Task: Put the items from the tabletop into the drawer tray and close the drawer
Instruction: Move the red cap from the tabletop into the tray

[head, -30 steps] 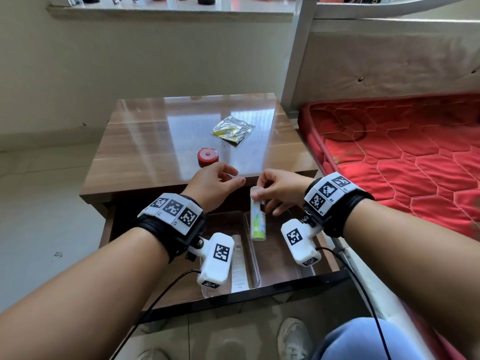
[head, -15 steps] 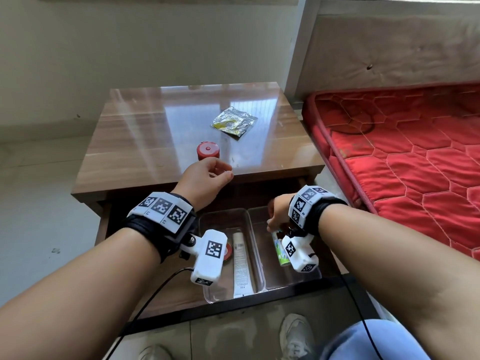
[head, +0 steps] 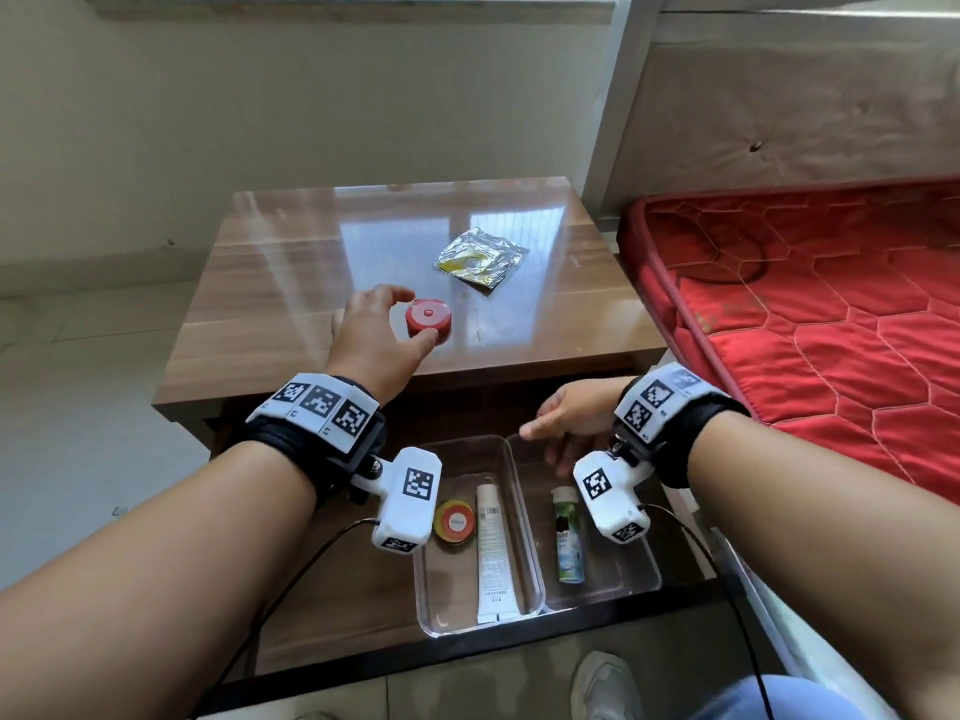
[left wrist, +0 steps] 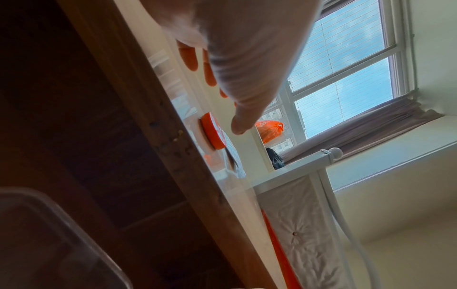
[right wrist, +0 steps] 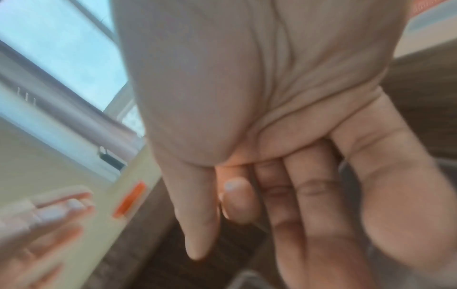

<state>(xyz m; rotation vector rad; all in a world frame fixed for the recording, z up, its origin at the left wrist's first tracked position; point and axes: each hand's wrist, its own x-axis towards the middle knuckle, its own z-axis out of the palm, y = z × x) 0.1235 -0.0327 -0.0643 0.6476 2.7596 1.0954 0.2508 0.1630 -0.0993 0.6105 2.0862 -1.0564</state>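
A: The left hand (head: 375, 339) is out over the tabletop (head: 291, 283) now, fingers spread around the red round case (head: 428, 317). Half a second back it hung curled at the table's front edge, short of the case.

B: Is it holding the case yet?

A: Not that I can tell. The thumb sits at the near side and the fingers arc past the far side, apart; the left wrist view shows a gap between thumb tip and case. So it is reaching, with no grip yet.

B: And the right hand (head: 571, 415)?

A: Empty, fingers loose and straight, lifted above the right tray (head: 639, 584). A moment ago it was down in that tray with the green bottle (head: 567, 535); the bottle now lies there alone, released.

B: So what is left?

A: The left tray (head: 431, 605) holds a white tube (head: 493, 553) and a yellow-red tin (head: 455, 519). Still on the tabletop: the red case, and the foil packet (head: 480, 257) further back (well apart from either hand). Two items to go, I judge, then the drawer (head: 332, 636), which stands open.
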